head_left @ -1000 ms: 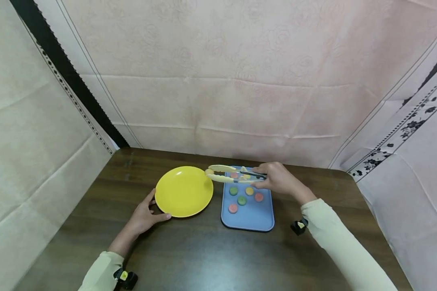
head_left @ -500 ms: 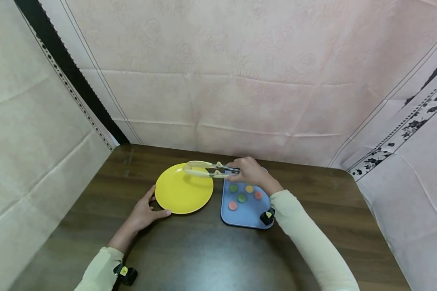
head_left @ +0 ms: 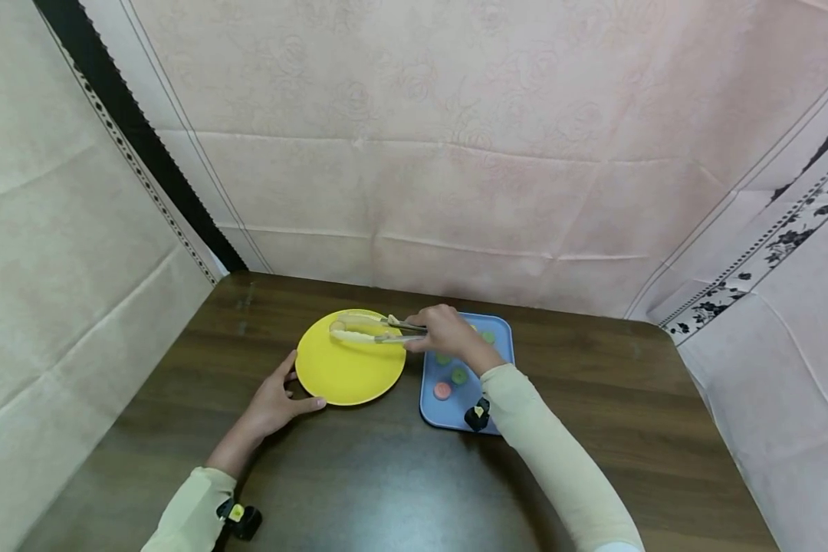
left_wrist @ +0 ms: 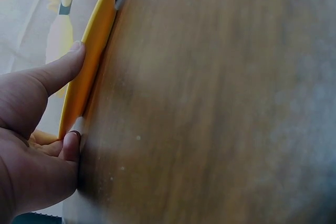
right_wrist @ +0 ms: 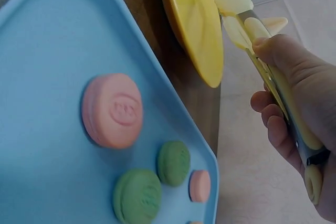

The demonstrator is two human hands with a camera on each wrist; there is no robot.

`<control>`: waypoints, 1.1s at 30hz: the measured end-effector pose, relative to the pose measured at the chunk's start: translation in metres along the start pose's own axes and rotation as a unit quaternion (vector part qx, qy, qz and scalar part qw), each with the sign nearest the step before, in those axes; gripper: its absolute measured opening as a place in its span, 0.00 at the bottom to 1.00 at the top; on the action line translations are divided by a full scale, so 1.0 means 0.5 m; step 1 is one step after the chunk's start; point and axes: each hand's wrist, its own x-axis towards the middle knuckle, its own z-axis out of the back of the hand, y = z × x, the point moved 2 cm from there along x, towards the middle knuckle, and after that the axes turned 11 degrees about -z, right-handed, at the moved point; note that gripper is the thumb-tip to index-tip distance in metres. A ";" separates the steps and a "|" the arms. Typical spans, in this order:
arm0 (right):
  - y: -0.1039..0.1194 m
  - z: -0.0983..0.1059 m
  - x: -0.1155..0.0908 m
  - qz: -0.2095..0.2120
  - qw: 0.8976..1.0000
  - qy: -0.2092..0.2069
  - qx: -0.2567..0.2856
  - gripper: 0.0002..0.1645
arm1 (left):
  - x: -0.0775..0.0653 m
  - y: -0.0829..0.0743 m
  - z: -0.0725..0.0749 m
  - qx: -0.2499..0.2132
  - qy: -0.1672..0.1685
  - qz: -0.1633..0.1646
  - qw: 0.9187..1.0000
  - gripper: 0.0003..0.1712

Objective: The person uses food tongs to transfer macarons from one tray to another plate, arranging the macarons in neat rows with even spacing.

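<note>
My right hand (head_left: 445, 333) grips a pair of tongs (head_left: 369, 338) with pale yellow tips and metal arms. The tips reach left over the yellow plate (head_left: 348, 376), with a small yellowish round piece (head_left: 336, 327) between them; its details are blurred. At the plate's near left rim, my left hand (head_left: 272, 400) holds the edge, its thumb (left_wrist: 71, 64) against the rim and some fingers curled in close to it. Partly under my right forearm lies a blue tray (head_left: 448, 418) bearing pink macarons (right_wrist: 113, 111) and green macarons (right_wrist: 137, 195).
Plate and tray stand side by side on a dark wooden table (head_left: 359, 475). Pale patterned cloth (head_left: 414, 207) hangs behind the table's far edge and along both sides. Each wrist wears a small black camera.
My right hand has carried the tongs leftward from above the tray to over the plate. The right forearm now covers more of the tray. My left hand stays at the plate's rim.
</note>
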 end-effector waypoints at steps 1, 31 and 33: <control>0.001 -0.003 0.001 0.001 1.000 0.001 -0.004 0.28 | 0.000 0.000 0.000 -0.001 0.000 0.000 1.000 0.71; -0.024 0.066 -0.095 -0.004 0.995 -0.090 0.038 0.25 | 0.003 0.002 -0.002 -0.007 0.000 -0.011 1.000 0.71; -0.033 0.078 -0.117 0.003 0.994 -0.104 0.036 0.26 | 0.003 0.003 -0.001 -0.005 0.000 -0.010 1.000 0.71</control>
